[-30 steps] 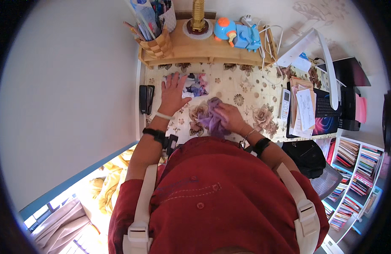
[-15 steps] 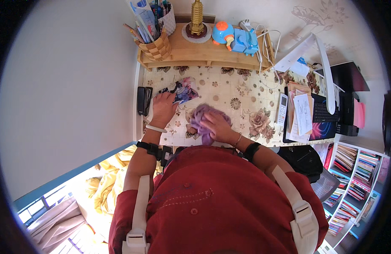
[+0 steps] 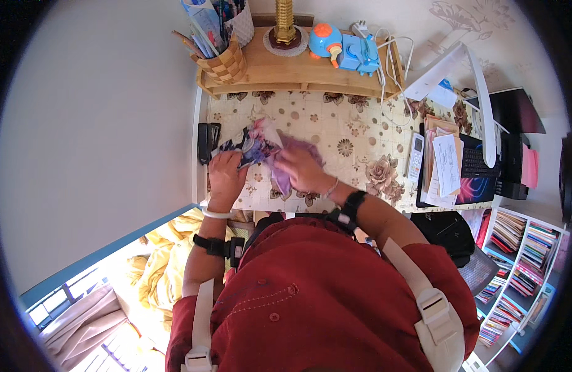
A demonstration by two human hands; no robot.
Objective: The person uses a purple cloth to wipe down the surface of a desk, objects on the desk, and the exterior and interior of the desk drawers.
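On the flowered tablecloth, a folded cloth with a dark blue, pink and white floral print lies in front of me. My left hand has its fingers closed over the near left edge of this cloth. Just to the right is a crumpled purple cloth. My right hand grips it, slightly blurred, with the cloth showing around the fingers. The two cloths touch, and the purple one partly overlaps the floral one's right side.
A black stapler-like object lies by the left panel. Behind stands a wooden shelf with a pen basket, golden pagoda and blue toy. Rightward are a white remote, papers and a lamp.
My right hand has moved up and left, bringing the purple cloth against the floral one. The purple cloth is more spread out. My left hand has shifted slightly left and down.
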